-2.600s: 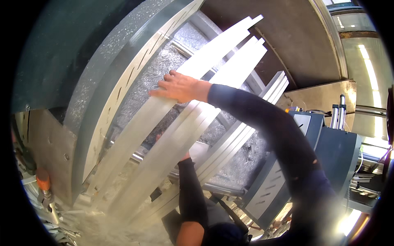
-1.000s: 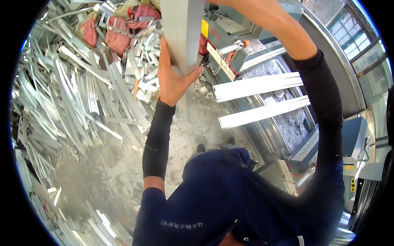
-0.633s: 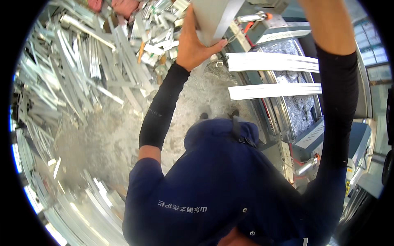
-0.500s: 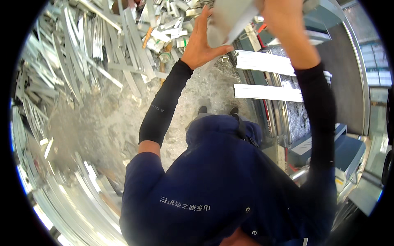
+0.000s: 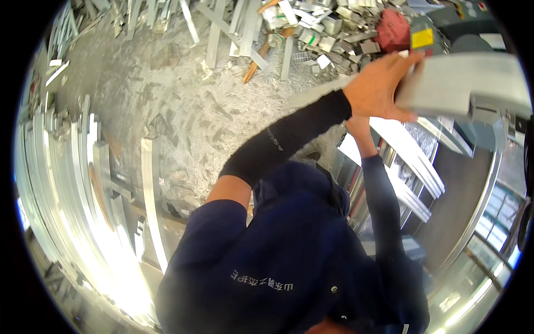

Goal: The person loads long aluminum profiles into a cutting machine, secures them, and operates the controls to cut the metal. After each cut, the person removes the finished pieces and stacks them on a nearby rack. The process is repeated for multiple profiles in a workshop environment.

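My left hand (image 5: 375, 89) reaches to the right, its thumb and fingers spread around the near end of a broad, light grey, box-shaped piece (image 5: 467, 83). That piece has a notch along its lower edge and is slightly blurred. Below and partly behind the left hand is my right hand (image 5: 361, 131); its fingers are hidden. A pale flat strip (image 5: 317, 93) shows behind my left forearm, and I cannot tell whether the right hand holds it. White metal profiles (image 5: 411, 153) lie on the machine beside my right forearm.
Metal offcuts (image 5: 334, 44) and a red bag-like thing (image 5: 394, 30) lie in a heap ahead. Long shiny profiles (image 5: 67, 200) are stacked at the left, with one bar (image 5: 149, 183) nearer me. A dark machine surface (image 5: 461, 172) stands at the right above the grey floor (image 5: 172, 94).
The view has turned right. My left hand has moved right and closed around the end of the grey piece. My right hand has dropped lower, behind the left.
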Demonstrator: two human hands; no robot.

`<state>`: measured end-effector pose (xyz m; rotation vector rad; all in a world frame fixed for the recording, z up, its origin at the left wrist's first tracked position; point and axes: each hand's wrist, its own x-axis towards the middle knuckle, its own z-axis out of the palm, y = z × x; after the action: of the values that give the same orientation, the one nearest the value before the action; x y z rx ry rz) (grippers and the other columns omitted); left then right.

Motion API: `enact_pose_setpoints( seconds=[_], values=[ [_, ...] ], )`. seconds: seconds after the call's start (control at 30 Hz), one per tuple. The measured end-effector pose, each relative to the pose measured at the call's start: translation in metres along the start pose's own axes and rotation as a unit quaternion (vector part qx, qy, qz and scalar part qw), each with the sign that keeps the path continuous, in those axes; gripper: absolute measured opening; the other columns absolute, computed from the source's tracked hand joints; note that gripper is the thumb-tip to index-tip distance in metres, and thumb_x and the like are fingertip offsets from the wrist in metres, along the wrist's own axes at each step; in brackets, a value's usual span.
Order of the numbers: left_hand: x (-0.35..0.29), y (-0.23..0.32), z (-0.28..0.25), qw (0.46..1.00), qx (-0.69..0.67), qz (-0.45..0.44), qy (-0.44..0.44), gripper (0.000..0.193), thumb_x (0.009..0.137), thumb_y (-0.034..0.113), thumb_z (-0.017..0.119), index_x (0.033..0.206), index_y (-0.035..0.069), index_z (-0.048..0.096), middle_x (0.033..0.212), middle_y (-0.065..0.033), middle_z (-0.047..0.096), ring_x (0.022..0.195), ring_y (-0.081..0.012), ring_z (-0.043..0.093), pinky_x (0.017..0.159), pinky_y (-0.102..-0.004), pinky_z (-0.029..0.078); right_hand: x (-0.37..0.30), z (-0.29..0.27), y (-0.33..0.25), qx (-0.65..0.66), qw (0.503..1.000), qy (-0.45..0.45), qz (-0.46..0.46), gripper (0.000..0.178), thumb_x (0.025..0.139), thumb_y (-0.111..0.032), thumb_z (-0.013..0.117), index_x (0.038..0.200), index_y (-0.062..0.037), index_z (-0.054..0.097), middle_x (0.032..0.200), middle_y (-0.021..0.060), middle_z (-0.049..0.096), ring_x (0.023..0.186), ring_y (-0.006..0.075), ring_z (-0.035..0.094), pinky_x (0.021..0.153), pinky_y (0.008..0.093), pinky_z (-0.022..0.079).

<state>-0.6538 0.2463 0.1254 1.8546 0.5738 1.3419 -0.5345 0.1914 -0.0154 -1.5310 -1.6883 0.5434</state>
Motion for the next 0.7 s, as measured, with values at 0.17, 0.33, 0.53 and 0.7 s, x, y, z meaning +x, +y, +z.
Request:
enact_pose_setpoints(
  seconds=[0.17,0.33,0.53,0.7],
  values=[
    [-0.073,-0.045,0.009,0.996,0.063,-0.010,0.070,0.103,0.056,0.037,0.081,0.141,0.004,0.032,0.116,-0.0183,0.050,0.103,-0.0365,0.051,0.091,-0.0446,0.042,-0.023,0.006,0.019,0.014,0.999,-0.036,0.031,0.049,0.080,-0.022,0.069,0.120,-0.0020,0.051,0.115,0.0130,0.058,0.109,0.0267,0.055,0.094,0.0419,0.042],
    [-0.121,-0.068,0.004,0.995,0.067,-0.026,0.074,0.107,0.056,0.041,0.080,0.142,0.003,0.030,0.123,-0.0201,0.047,0.112,-0.0395,0.047,0.097,-0.0470,0.038,-0.035,0.023,0.023,0.019,0.998,-0.059,0.032,0.054,0.079,-0.025,0.069,0.123,-0.0030,0.047,0.118,0.0127,0.057,0.111,0.0264,0.054,0.096,0.0430,0.041],
    [-0.133,-0.072,0.002,0.992,0.065,-0.050,0.092,0.111,0.055,0.043,0.081,0.142,0.001,0.026,0.132,-0.0203,0.041,0.123,-0.0404,0.040,0.103,-0.0483,0.033,-0.031,0.026,0.020,0.028,0.996,-0.077,0.033,0.059,0.079,-0.028,0.069,0.127,-0.0043,0.043,0.120,0.0123,0.054,0.113,0.0260,0.052,0.098,0.0443,0.040],
    [-0.140,-0.089,0.002,0.990,0.096,-0.054,0.092,0.110,0.056,0.041,0.081,0.142,0.001,0.025,0.134,-0.0201,0.040,0.124,-0.0402,0.039,0.104,-0.0478,0.032,-0.022,0.031,0.014,0.042,0.996,-0.069,0.030,0.064,0.079,-0.031,0.068,0.130,-0.0053,0.040,0.122,0.0120,0.053,0.115,0.0257,0.050,0.100,0.0454,0.039]
  ],
)
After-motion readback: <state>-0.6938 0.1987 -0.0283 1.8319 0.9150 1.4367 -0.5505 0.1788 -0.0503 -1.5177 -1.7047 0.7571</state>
